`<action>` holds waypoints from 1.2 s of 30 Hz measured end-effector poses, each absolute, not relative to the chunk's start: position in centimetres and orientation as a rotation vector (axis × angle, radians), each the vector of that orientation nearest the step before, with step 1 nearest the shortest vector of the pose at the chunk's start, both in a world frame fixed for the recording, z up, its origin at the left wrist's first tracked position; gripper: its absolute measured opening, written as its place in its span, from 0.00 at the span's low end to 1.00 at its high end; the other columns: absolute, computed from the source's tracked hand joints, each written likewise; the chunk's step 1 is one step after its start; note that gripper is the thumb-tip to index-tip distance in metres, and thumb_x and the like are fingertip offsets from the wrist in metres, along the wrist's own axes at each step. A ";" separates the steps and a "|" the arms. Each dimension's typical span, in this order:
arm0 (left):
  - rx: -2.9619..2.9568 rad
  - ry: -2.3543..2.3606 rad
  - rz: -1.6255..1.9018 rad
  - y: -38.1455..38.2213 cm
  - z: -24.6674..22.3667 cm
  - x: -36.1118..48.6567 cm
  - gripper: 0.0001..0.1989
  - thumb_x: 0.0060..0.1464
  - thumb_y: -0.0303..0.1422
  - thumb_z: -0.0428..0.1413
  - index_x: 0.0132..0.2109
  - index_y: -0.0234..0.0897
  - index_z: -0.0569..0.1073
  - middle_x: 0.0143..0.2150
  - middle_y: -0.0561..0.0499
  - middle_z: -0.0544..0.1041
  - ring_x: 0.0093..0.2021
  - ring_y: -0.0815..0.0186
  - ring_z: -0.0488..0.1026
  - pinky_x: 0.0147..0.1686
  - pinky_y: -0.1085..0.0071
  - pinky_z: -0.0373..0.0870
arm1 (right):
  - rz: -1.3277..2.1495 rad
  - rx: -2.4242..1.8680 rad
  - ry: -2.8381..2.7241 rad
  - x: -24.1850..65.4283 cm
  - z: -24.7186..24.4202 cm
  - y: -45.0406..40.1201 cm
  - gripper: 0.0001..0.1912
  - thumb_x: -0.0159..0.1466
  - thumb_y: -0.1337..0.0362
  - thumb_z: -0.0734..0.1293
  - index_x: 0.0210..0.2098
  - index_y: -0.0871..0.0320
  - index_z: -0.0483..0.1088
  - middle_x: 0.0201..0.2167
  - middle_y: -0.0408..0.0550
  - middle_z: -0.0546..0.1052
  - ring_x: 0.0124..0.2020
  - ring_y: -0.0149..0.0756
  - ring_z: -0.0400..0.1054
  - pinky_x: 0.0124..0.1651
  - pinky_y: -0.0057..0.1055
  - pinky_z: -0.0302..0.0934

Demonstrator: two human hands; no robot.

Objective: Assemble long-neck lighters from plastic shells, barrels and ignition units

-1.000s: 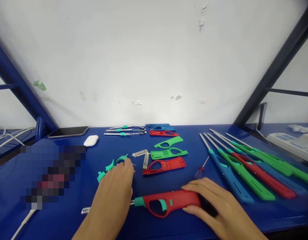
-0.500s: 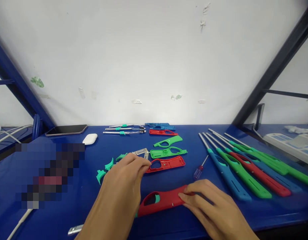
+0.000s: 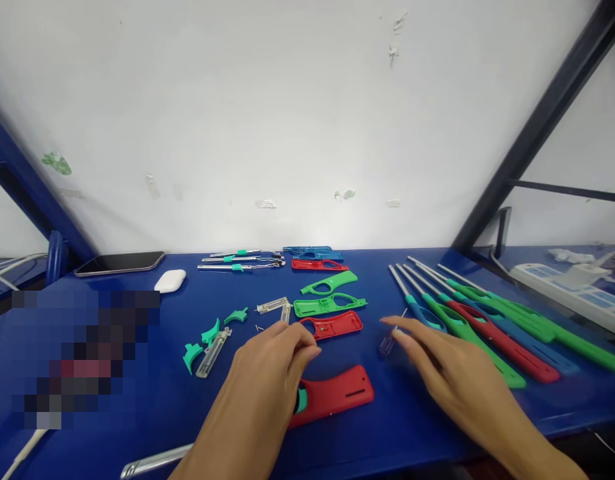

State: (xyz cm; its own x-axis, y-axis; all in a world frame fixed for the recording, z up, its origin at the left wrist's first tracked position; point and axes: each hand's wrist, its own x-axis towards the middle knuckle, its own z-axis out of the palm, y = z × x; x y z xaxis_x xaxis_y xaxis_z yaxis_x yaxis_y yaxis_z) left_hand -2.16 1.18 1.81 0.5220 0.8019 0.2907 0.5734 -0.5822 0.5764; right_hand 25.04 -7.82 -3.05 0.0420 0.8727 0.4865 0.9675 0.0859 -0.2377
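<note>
My left hand (image 3: 270,373) hangs over the left part of a red lighter (image 3: 337,393), thumb and fingers pinched together; whatever they hold, if anything, is too small to make out. The lighter lies on the blue table with a green trigger showing in its opening, and its metal tube (image 3: 157,460) sticks out at the lower left, partly hidden by my wrist. My right hand (image 3: 442,367) is off the lighter, at the small screwdriver (image 3: 387,343), fingers stretched and thumb apart beside its dark purple handle.
Several assembled lighters (image 3: 492,333) lie fanned at the right. Red and green shell halves (image 3: 337,325), green triggers (image 3: 191,357), clear plastic parts (image 3: 213,353) and tiny screws (image 3: 259,327) lie mid-table. Metal tubes (image 3: 237,267), a phone (image 3: 120,263) and a white case (image 3: 170,281) are behind.
My right hand has let go of the red lighter's end and moved right and up to the screwdriver. My left hand, still pinched, has shifted slightly right and down over the lighter.
</note>
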 end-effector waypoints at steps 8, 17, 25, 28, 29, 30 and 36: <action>2.171 1.104 0.733 1.2 2.1 -1.8 0.11 0.66 0.32 0.56 0.36 0.44 0.81 0.33 0.56 0.83 0.34 0.64 0.79 0.33 0.70 0.67 | -0.071 -1.921 -1.918 24.9 -2.9 -5.9 0.25 0.80 0.50 0.55 0.32 0.52 0.73 0.26 0.44 0.81 0.27 0.39 0.78 0.32 0.32 0.64; 1.946 1.061 0.815 1.3 2.3 -1.7 0.05 0.61 0.30 0.59 0.39 0.43 0.81 0.33 0.57 0.84 0.34 0.65 0.82 0.34 0.73 0.73 | 0.060 -1.912 -1.965 24.1 -2.8 -6.9 0.15 0.77 0.50 0.62 0.38 0.50 0.71 0.20 0.37 0.76 0.21 0.36 0.73 0.26 0.32 0.56; 2.019 1.064 0.840 1.4 2.1 -1.9 0.13 0.66 0.37 0.57 0.33 0.44 0.80 0.29 0.57 0.81 0.31 0.65 0.77 0.33 0.70 0.68 | 0.046 -1.877 -1.886 24.1 -2.8 -7.1 0.19 0.76 0.46 0.61 0.38 0.49 0.75 0.26 0.39 0.80 0.22 0.36 0.73 0.28 0.33 0.61; 2.108 1.076 0.830 2.0 1.6 -2.1 0.10 0.66 0.33 0.55 0.38 0.44 0.82 0.36 0.55 0.83 0.35 0.63 0.77 0.37 0.68 0.67 | 0.027 -1.836 -1.794 24.3 -2.4 -7.6 0.17 0.76 0.46 0.61 0.46 0.48 0.77 0.34 0.40 0.84 0.20 0.33 0.71 0.26 0.32 0.64; 2.141 1.078 0.813 2.2 1.3 -2.1 0.10 0.66 0.32 0.55 0.39 0.43 0.82 0.38 0.54 0.83 0.36 0.63 0.76 0.37 0.67 0.66 | 0.023 -1.804 -1.769 24.3 -2.2 -7.8 0.17 0.76 0.47 0.61 0.49 0.48 0.77 0.37 0.41 0.85 0.19 0.32 0.71 0.25 0.32 0.65; 2.177 1.073 0.785 2.3 1.1 -2.2 0.10 0.67 0.31 0.55 0.40 0.43 0.82 0.39 0.54 0.83 0.36 0.62 0.75 0.37 0.67 0.65 | 0.022 -1.765 -1.751 24.3 -2.1 -8.0 0.16 0.76 0.49 0.62 0.51 0.47 0.77 0.39 0.42 0.86 0.19 0.32 0.71 0.24 0.31 0.66; 2.334 0.936 0.497 1.1 1.3 -2.5 0.12 0.69 0.28 0.54 0.39 0.44 0.80 0.42 0.54 0.81 0.42 0.61 0.77 0.45 0.66 0.66 | -0.057 -1.521 -1.761 23.6 -1.9 -8.2 0.21 0.67 0.51 0.76 0.57 0.44 0.77 0.40 0.40 0.87 0.25 0.35 0.78 0.28 0.30 0.74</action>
State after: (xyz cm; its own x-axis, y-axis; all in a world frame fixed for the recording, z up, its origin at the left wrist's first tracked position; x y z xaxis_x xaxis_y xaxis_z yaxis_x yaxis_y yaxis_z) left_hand -2.53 1.11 1.32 0.6858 0.7169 0.1251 0.5048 -0.5924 0.6279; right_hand 23.56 -8.21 -1.92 0.0336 0.8158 0.5773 0.8515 0.2790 -0.4439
